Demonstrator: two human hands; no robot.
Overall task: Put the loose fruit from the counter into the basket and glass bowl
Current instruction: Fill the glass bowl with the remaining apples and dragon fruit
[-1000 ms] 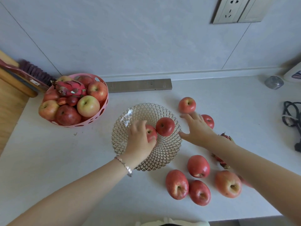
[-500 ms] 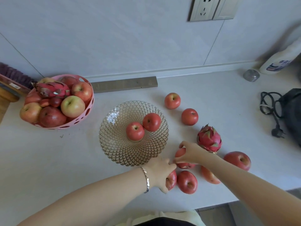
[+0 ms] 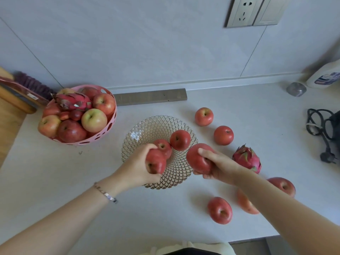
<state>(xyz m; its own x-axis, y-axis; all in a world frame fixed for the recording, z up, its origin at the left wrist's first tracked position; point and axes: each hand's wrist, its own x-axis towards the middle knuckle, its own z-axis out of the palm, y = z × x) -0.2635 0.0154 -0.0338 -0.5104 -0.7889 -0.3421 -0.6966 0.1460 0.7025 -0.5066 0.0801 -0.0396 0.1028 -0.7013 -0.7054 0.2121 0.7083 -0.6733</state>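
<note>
The glass bowl (image 3: 145, 131) sits mid-counter with two red apples (image 3: 180, 140) inside. My left hand (image 3: 137, 169) grips a red apple (image 3: 156, 161) over the bowl's near side. At the bowl's right rim my right hand (image 3: 219, 165) holds another red apple (image 3: 197, 159). The pink basket (image 3: 110, 124) at the left is piled with apples and a dragon fruit. Loose on the counter lie several apples (image 3: 220, 210) and a dragon fruit (image 3: 247, 158).
A grey strip (image 3: 151, 96) lies along the wall behind the bowl. A black cable and plug (image 3: 320, 129) sit at the right edge, with a white bottle (image 3: 324, 77) and a small cap (image 3: 295, 89) at the back right. A wooden board is at far left.
Both hands have each picked an apple from the near counter and lifted it up to the glass bowl. The camera has tilted slightly.
</note>
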